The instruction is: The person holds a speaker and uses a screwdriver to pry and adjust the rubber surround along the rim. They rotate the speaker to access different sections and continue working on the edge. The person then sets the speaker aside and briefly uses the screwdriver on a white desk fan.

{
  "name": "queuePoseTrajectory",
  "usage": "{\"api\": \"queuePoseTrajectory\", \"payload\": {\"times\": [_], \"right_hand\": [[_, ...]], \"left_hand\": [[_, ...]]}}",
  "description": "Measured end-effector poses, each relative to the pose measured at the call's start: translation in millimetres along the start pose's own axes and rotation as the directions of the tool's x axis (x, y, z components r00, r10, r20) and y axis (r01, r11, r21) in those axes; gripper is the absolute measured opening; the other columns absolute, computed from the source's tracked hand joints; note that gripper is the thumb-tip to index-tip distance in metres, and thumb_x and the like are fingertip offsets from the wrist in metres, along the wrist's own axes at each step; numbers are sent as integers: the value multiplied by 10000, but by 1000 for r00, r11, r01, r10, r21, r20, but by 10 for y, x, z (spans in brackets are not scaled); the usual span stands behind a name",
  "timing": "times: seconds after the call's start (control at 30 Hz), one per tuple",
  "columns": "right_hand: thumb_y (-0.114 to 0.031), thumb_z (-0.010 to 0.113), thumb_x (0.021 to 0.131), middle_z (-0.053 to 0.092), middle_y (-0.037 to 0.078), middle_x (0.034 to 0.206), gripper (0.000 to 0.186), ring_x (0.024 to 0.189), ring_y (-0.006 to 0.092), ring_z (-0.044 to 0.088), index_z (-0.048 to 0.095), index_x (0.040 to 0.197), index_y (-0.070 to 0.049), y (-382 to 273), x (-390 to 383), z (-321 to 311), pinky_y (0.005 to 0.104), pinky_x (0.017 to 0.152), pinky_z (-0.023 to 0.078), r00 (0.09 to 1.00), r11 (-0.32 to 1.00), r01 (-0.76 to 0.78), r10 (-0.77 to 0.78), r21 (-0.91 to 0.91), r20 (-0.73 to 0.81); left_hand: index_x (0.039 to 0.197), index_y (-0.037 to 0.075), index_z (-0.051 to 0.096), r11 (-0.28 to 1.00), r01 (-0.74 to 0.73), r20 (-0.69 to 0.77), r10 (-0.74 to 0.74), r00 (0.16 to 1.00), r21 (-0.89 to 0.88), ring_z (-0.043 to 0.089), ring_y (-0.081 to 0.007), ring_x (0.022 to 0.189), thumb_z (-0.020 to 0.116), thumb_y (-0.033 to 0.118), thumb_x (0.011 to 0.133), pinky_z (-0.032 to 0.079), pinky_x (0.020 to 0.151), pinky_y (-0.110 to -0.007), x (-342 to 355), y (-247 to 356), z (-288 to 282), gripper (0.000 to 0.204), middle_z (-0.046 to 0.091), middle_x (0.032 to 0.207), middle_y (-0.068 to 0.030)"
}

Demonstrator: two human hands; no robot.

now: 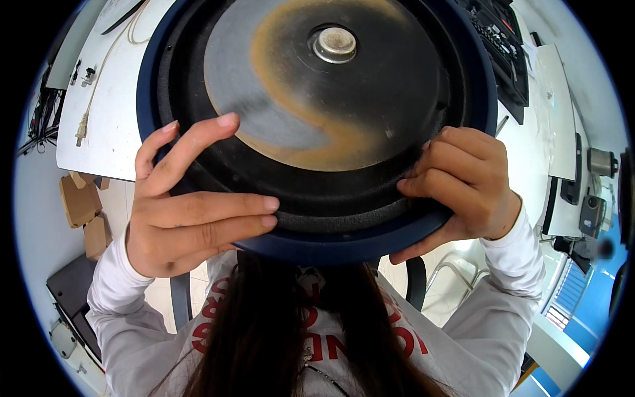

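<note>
A large round appliance base [317,246] with a dark blue rim fills the upper middle, tilted toward me. Inside it a black ring surrounds a grey heating plate [231,73] with a curved brown stain and a silver button [336,45] at its centre. My left hand [178,205] holds the rim at the near left, two fingers lying along the front and two raised and spread over the inner ring. At the near right, my right hand [463,185] grips the rim, its fingers curled onto the black ring and thumb underneath. The underside is hidden.
Behind the base stands a white table [99,126]. On its left lies a cable with a plug [82,129]; on the right, an open black tool case [499,53]. Cardboard boxes [83,202] are on the floor at left. A metal-legged chair [456,271] is below at right.
</note>
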State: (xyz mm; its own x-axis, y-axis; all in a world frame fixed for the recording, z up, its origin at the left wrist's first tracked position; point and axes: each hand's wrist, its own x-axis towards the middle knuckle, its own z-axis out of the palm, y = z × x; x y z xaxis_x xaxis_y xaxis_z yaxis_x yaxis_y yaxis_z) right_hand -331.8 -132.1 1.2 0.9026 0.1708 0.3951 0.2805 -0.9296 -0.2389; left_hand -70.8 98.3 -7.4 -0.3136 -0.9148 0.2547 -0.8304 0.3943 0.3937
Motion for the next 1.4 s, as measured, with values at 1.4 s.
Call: {"api": "queuePoseTrajectory", "payload": {"times": [1.4], "right_hand": [[-565, 795, 585, 612, 43, 773, 590, 676, 211, 614, 697, 888, -68, -141, -79, 19, 307, 638, 486, 996, 996, -85, 85, -34, 22]], "left_hand": [[964, 222, 792, 994, -88, -231, 99, 968, 57, 561, -230, 1099, 701, 311, 740, 340, 829, -345, 44, -46, 155, 257, 701, 1068, 31]]}}
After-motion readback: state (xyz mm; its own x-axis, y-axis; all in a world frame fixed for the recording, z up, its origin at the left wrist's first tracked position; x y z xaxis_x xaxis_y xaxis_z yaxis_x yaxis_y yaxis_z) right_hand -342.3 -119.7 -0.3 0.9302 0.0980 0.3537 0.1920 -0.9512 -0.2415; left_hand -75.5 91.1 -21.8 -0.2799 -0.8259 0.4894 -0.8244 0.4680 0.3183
